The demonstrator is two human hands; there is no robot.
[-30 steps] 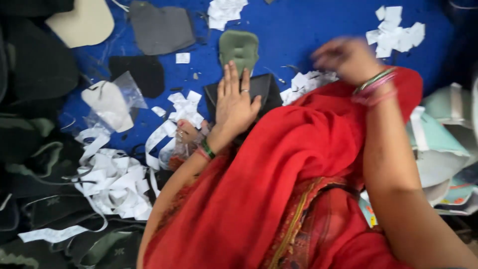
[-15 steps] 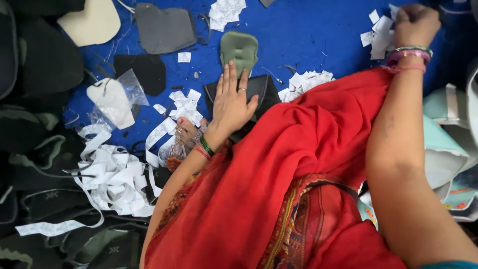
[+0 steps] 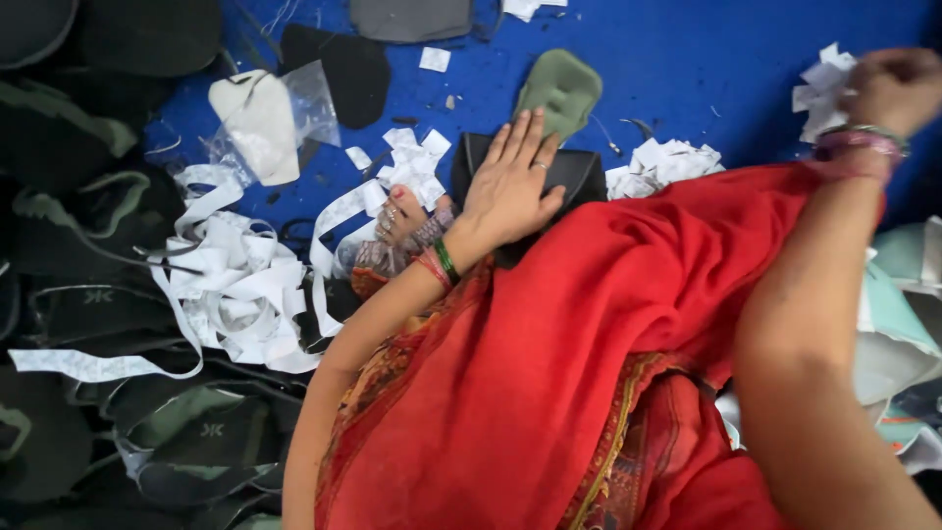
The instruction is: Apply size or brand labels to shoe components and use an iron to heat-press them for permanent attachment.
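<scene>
My left hand (image 3: 510,186) lies flat, fingers spread, on a black padded piece (image 3: 579,169) on the blue floor sheet (image 3: 706,79). A green padded piece (image 3: 561,86) lies just beyond the fingertips. My right hand (image 3: 895,86) is raised at the far right, blurred, fingers curled against a heap of white paper scraps (image 3: 822,90); whether it grips any is unclear. My foot (image 3: 402,218) with toe rings rests left of the left wrist. Red cloth (image 3: 589,373) covers my lap.
Loose white paper strips (image 3: 235,285) spread at the left over dark shoe uppers (image 3: 69,226). A clear bag holding a white piece (image 3: 260,118), a black piece (image 3: 343,61) and a grey piece (image 3: 412,15) lie at the top. Pale teal pieces (image 3: 913,294) sit at the right.
My right hand has swung from above the black piece out to the paper scraps at the far right. My left hand has stayed flat on the black piece.
</scene>
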